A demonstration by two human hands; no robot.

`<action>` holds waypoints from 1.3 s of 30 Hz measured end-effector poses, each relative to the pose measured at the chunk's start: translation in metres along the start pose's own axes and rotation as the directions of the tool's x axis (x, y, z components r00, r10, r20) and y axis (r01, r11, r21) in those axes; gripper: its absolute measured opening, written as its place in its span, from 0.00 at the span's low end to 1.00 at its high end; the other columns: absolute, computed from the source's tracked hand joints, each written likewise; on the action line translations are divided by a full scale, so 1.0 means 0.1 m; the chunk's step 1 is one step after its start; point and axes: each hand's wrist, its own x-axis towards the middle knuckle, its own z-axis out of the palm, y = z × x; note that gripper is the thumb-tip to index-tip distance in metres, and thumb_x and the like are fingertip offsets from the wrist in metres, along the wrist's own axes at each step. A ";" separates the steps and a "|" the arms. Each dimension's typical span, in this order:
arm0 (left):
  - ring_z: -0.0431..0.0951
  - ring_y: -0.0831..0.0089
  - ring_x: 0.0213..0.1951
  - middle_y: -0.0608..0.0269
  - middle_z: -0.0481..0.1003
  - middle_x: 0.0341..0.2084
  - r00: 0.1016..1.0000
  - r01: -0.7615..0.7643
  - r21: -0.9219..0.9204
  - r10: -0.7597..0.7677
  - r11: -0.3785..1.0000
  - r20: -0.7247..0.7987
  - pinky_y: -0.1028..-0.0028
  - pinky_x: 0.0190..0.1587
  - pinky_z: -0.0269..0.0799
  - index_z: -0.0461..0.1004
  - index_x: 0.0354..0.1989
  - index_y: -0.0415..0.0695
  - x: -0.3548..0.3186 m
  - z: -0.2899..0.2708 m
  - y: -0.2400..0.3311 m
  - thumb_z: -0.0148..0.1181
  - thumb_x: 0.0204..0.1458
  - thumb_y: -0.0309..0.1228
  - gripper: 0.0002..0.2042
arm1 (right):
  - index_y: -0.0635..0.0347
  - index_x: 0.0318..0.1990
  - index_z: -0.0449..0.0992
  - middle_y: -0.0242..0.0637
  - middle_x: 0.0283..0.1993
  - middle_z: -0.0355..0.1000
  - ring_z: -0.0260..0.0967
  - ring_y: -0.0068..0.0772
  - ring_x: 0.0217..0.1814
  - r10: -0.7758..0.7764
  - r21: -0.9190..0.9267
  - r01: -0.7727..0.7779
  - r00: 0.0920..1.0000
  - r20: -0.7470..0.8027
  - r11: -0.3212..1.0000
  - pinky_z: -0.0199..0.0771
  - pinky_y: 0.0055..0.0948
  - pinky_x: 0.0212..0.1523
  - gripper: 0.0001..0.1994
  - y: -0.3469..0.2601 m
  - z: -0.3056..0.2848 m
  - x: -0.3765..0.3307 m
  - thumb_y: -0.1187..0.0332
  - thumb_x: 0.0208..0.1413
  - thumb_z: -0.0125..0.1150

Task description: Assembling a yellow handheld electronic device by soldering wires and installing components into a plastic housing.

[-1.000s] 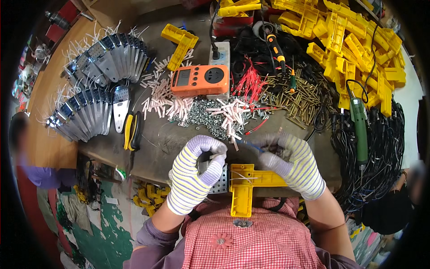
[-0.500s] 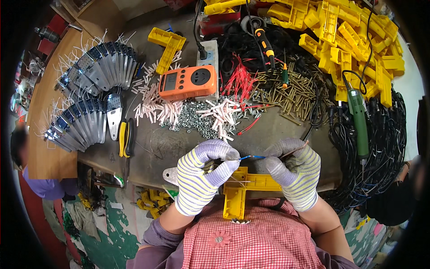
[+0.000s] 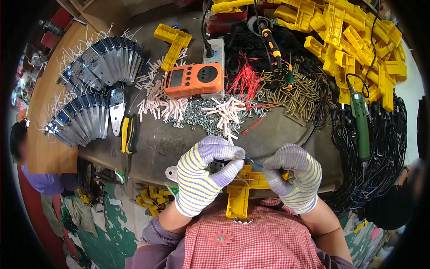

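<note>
At the far left another person [image 3: 20, 143] in a purple sleeve sits beside the wooden edge of the surface [image 3: 49, 157]. Next to them, two fanned stacks of thin grey metal plates [image 3: 96, 65] with white wires lie overlapping like cards, and a pair of yellow-handled pliers [image 3: 128, 134] rests just beside the lower fan. Further along sits a yellow L-shaped plastic bracket [image 3: 172, 42], then an orange box-shaped meter [image 3: 193, 79] with a small screen, propped over a white power strip [image 3: 214, 51]. Pale pink sleeved connectors [image 3: 156, 105] and small silvery nuts [image 3: 197, 119] are scattered in front of it.

Near the front edge, the left hand [image 3: 204, 175], in a white knit glove with yellow and grey stripes, curls over a flat metal plate [image 3: 172, 172] and the yellow plastic piece [image 3: 242, 188]; its fingers are pressed together around them. The yellow piece lies between both hands, its stem pointing down toward the checked red shirt. The right hand [image 3: 293, 177], gloved alike, pinches a thin blue wire [image 3: 253, 163] over the piece.

Beyond, red wires [image 3: 244, 78] and brass-coloured screws [image 3: 300, 92] spread out loosely. A heap of yellow brackets [image 3: 354, 40] fills the far right, with a green rotary tool [image 3: 359, 121] lying on tangled black cables [image 3: 380, 166].
</note>
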 end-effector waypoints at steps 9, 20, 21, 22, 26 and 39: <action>0.77 0.72 0.29 0.64 0.79 0.27 0.999 0.011 -0.067 -0.008 0.998 0.054 0.73 0.33 0.72 0.83 0.34 0.46 -0.04 0.01 0.01 0.72 0.43 0.24 0.09 | 0.54 0.35 0.79 0.35 0.28 0.74 0.73 0.41 0.28 -0.027 -0.030 0.029 0.998 0.049 0.999 0.72 0.35 0.30 0.09 0.04 0.04 -0.02 0.74 0.44 0.71; 0.77 0.65 0.33 0.62 0.74 0.29 0.961 -0.241 0.276 0.189 0.930 0.201 0.70 0.36 0.74 0.76 0.34 0.43 -0.04 -0.02 0.04 0.66 0.37 0.18 0.13 | 0.53 0.32 0.78 0.36 0.25 0.72 0.71 0.41 0.27 -0.027 -0.116 0.042 0.992 0.126 0.992 0.71 0.36 0.29 0.07 -0.04 0.03 0.02 0.70 0.46 0.71; 0.76 0.61 0.36 0.62 0.75 0.30 0.968 -0.216 0.274 0.169 0.937 0.188 0.66 0.41 0.73 0.77 0.37 0.45 -0.08 -0.02 0.02 0.68 0.38 0.21 0.15 | 0.53 0.31 0.77 0.35 0.24 0.71 0.71 0.41 0.27 -0.080 -0.203 0.106 0.988 0.132 0.974 0.70 0.37 0.29 0.07 -0.06 0.04 0.03 0.70 0.46 0.70; 0.76 0.58 0.40 0.62 0.75 0.32 0.974 -0.190 0.272 0.147 0.943 0.174 0.63 0.46 0.72 0.78 0.40 0.47 -0.09 -0.02 0.02 0.69 0.39 0.24 0.16 | 0.53 0.30 0.76 0.34 0.23 0.69 0.70 0.41 0.26 -0.132 -0.286 0.169 0.981 0.143 0.943 0.70 0.38 0.28 0.07 -0.07 0.04 0.04 0.69 0.45 0.70; 0.79 0.65 0.33 0.62 0.78 0.30 0.973 -0.209 0.351 0.158 0.913 0.168 0.70 0.36 0.75 0.82 0.34 0.47 -0.02 -0.05 0.13 0.73 0.37 0.24 0.13 | 0.52 0.29 0.75 0.33 0.23 0.69 0.70 0.40 0.26 -0.132 -0.299 0.166 0.982 0.134 0.940 0.70 0.39 0.28 0.08 -0.06 0.02 0.04 0.70 0.44 0.70; 0.80 0.65 0.30 0.61 0.79 0.24 0.975 -0.153 0.223 0.110 0.963 0.193 0.70 0.34 0.76 0.84 0.30 0.46 0.01 0.00 0.14 0.74 0.40 0.26 0.08 | 0.60 0.43 0.74 0.37 0.36 0.77 0.78 0.30 0.35 0.189 0.342 -0.239 0.967 0.173 0.909 0.77 0.28 0.38 0.11 0.07 -0.01 -0.12 0.75 0.53 0.67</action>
